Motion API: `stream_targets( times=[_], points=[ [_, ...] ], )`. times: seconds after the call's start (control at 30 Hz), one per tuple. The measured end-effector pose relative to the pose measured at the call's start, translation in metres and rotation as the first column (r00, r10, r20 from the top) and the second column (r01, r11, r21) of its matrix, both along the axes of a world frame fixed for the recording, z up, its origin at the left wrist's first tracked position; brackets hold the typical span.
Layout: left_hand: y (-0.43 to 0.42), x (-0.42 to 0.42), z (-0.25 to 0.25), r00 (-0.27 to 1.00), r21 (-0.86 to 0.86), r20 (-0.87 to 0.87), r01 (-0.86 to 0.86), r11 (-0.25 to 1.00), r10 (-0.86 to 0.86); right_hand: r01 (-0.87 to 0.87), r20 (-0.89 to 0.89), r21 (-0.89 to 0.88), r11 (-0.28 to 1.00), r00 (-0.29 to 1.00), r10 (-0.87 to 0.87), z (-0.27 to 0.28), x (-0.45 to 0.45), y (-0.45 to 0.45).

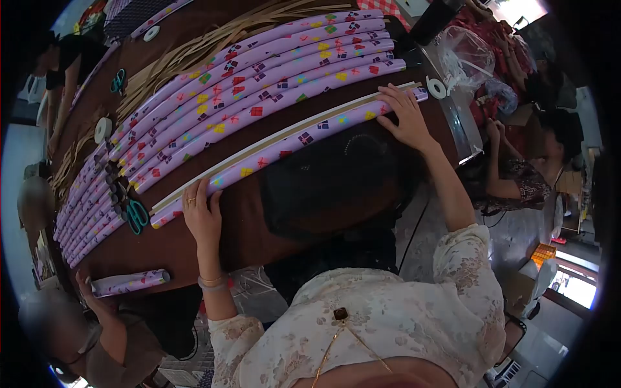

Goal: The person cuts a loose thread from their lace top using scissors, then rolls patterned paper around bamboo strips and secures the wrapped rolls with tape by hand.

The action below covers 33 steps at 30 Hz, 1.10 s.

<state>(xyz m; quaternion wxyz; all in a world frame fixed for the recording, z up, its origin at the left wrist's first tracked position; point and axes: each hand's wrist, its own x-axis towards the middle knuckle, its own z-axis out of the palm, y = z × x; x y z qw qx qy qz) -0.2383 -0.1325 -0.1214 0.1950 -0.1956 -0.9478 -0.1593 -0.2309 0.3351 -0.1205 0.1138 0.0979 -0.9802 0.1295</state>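
A long lilac roll of wrapping paper [297, 141], printed with small coloured gifts, lies slantwise on the table in front of me. A tan strip with pale edges [278, 136] runs along its far side. My left hand [202, 210] grips the roll near its left end, fingers over the top and thumb on the near side. Close to the right end, my right hand [409, 119] holds it with the fingers laid across the roll and strip. Teal-handled scissors [137, 216] lie left of my left hand. A white tape roll [436, 88] sits beyond my right hand.
Several finished-looking rolls [259, 87] lie side by side behind mine, with more rolls [87, 210] at the left. Brown paper strips [174, 61] are heaped at the back. A black bag [330, 178] rests at the near edge. Other people sit at both sides.
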Motion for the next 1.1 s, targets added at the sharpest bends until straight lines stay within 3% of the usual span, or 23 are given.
stream_targets(
  times=[0.2,0.4,0.53,0.73,1.1],
  points=[
    [0.001,0.002,0.004,1.0,-0.036,0.004,-0.002,0.999,0.002,-0.024,-0.004,0.028,0.999,1.0,0.024,0.002,0.0,0.0],
    [-0.001,0.006,-0.004,0.999,0.066,-0.025,-0.027,0.997,0.029,0.011,0.002,0.018,1.0,1.0,-0.011,-0.011,0.007,0.0],
    [-0.001,0.006,0.001,1.0,0.087,-0.004,-0.025,0.996,0.026,-0.003,-0.153,-0.039,0.999,0.988,-0.003,-0.016,0.007,0.0],
    [-0.002,0.002,0.001,1.0,0.078,-0.013,-0.004,0.997,0.005,0.059,-0.107,0.04,0.997,0.993,-0.054,-0.019,0.006,0.0],
    [-0.002,0.005,-0.003,0.998,0.032,0.006,-0.06,0.998,0.06,0.024,-0.037,-0.018,1.0,0.999,-0.025,-0.007,0.01,0.0]
  ],
)
